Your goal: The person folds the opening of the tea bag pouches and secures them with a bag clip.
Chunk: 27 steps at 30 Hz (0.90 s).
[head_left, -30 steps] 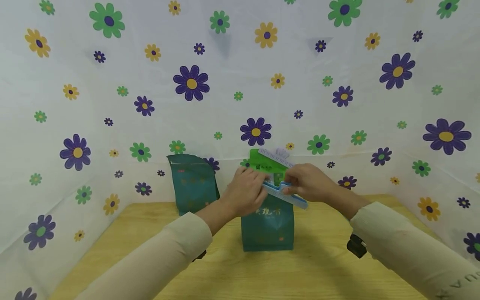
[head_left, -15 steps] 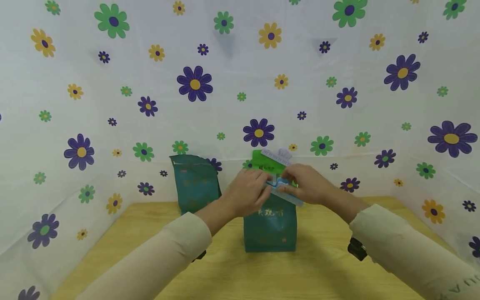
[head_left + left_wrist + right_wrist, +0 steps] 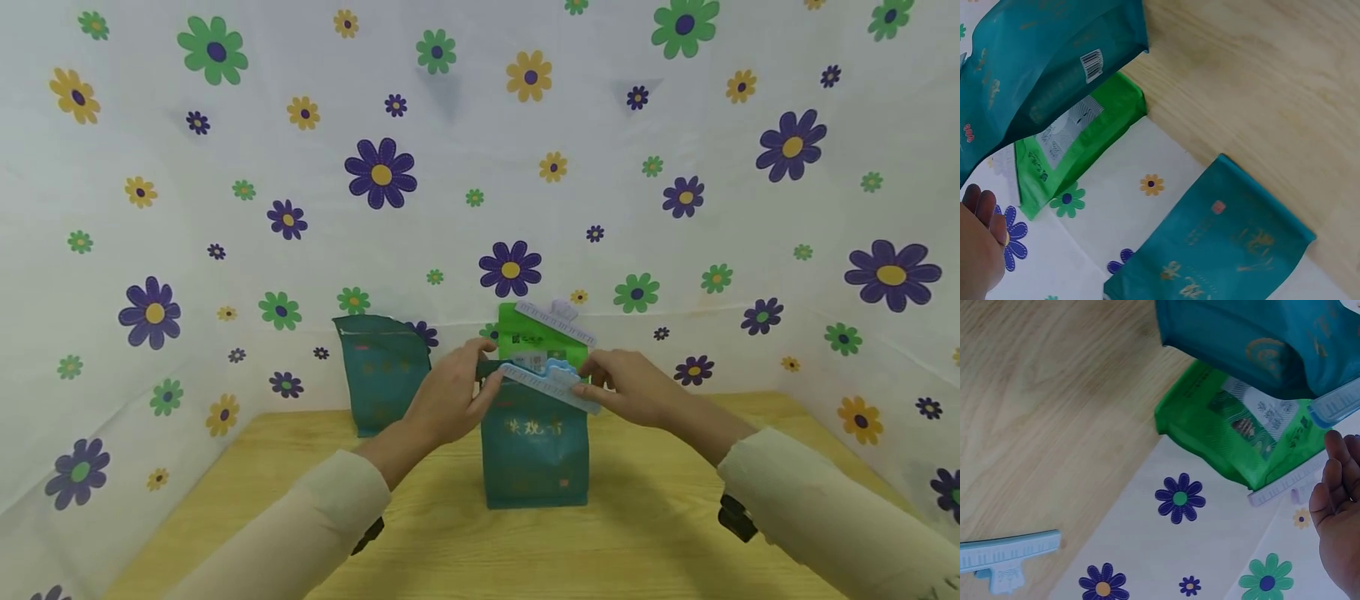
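Note:
A teal packaging bag (image 3: pixel 536 458) stands upright in the head view with a pale blue sealing clip (image 3: pixel 551 387) slanting across its top. My left hand (image 3: pixel 450 396) is at the bag's upper left corner, thumb in front near the clip's left end, forefinger raised apart from the thumb. Beside the clip's right end is my right hand (image 3: pixel 630 387), its thumb touching the clip and its fingers loosely bent. The clip's handle shows uncovered. In the right wrist view, the fingers of my right hand (image 3: pixel 1341 506) lie just below the clip's end (image 3: pixel 1335 403).
Behind the bag stands a green bag (image 3: pixel 536 333) with a lilac sealing clip (image 3: pixel 555 323) across its top. Another teal bag (image 3: pixel 386 379) stands at the back left. A light blue clip (image 3: pixel 1007 553) lies on the wooden table (image 3: pixel 1072 425). A flower-printed cloth (image 3: pixel 300 167) hangs behind.
My hands have drawn apart, the left going left and the right slightly right. The right thumb and finger have come off the clip's handle, which is now uncovered on the bag.

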Tool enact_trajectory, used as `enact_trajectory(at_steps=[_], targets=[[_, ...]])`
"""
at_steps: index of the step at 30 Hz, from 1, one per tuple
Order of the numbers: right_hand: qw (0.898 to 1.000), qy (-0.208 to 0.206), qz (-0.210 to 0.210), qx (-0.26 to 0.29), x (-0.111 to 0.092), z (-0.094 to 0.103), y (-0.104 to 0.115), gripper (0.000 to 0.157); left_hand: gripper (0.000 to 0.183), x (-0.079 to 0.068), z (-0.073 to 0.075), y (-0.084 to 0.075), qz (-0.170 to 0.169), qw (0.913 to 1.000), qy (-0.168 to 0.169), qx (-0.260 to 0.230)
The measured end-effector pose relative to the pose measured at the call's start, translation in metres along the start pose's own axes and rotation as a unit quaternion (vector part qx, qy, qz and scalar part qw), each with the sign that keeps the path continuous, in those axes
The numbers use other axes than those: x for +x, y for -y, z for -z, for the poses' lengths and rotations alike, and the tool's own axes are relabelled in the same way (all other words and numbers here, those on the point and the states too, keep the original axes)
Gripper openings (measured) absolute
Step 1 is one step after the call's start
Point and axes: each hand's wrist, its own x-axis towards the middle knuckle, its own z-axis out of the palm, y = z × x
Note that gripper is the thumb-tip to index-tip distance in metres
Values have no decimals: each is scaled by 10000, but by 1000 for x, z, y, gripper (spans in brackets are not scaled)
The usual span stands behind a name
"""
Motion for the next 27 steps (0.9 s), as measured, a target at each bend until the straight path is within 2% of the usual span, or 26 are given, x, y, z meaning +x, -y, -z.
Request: enact_trajectory(at_steps=[4,8,12,18,22,27], targets=[[9998,-18,-124,184,-8,-5,-8,35,39,-10,-6,5,202,9991,-51,-372],[9989,-143,-90,439,-17,-9,-13,28,40,-24,-14,10,405,9974,-23,-601],[9978,-272,-157,588,-24,-19,-17,31,37,-40,-24,14,674,9940,5,-856],[9957,-540,-521,534,-39,-47,-25,32,40,-61,-42,18,1249,9820,57,-1414],[9956,-765,-513,151,-49,-69,-28,30,43,-73,-50,20,1573,9726,171,-1705],[9906,-1167,96,-711,-59,-91,-34,26,46,-82,-55,22,1592,9702,490,-1760]])
